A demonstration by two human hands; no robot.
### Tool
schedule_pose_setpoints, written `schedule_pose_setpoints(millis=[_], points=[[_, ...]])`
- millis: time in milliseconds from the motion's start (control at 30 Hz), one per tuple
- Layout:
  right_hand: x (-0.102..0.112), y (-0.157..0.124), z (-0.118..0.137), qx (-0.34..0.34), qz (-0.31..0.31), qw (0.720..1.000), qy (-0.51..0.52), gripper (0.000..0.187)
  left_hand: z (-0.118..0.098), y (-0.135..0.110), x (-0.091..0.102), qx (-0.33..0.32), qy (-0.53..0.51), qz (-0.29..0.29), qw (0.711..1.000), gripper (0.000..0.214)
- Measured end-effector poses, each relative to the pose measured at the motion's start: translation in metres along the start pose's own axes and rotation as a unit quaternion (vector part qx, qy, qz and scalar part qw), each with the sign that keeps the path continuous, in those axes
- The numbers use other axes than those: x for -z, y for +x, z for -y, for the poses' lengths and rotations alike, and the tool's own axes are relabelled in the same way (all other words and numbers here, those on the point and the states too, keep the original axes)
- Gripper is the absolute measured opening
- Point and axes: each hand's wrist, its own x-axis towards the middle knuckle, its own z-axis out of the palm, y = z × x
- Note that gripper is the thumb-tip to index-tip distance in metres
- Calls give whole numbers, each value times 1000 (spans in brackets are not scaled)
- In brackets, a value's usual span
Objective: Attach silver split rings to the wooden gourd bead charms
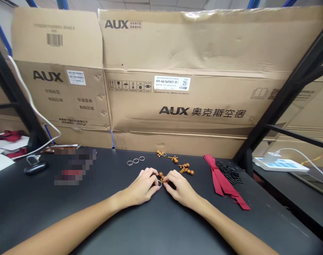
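My left hand (pixel 142 186) is closed, its thumb and fingers pinching a metal key ring (pixel 159 183) at the middle of the black table. Close beside it, my right hand (pixel 182 187) is closed on a small brown wooden gourd charm (pixel 161 175). The fingertips hide part of the charm and its cord, so I cannot tell whether the cord passes through the ring. Beyond my hands lie a gourd charm with a ring attached (pixel 159 153), a second gourd charm (pixel 174 159) and a third one (pixel 187 169). Three loose key rings (pixel 135 160) lie to the left.
Red ribbon strips (pixel 217 177) and a pile of black clips (pixel 230 172) lie at the right. A dark oval object (pixel 35 167) sits at the left near a white cable (pixel 35 106). Cardboard (pixel 177 120) stands behind the table (pixel 140 226); a white power strip (pixel 281 164) is at far right.
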Motion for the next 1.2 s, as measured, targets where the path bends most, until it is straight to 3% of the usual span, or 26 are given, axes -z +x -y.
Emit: schedule_pose_setpoints(millis=[200, 400, 567, 700, 967, 1200], points=[[5, -2, 8, 8, 34, 998, 45, 11, 1, 0, -2, -1, -7, -15, 1000, 7], [2, -1, 4, 2, 15, 1000, 6, 12, 3, 3, -2, 6, -26, -3, 1000, 17], [3, -2, 5, 7, 20, 1000, 20, 11, 2, 3, -1, 13, -39, -6, 999, 3], [4, -3, 9, 7, 46, 998, 42, 7, 3, 3, -3, 14, -34, -15, 999, 7], [-1, -1, 4, -15, 21, 999, -20, 11, 5, 4, -2, 3, -30, 3, 1000, 14], [4, -3, 7, -8, 45, 998, 35, 13, 0, 2, 0, 4, -27, -9, 1000, 7]])
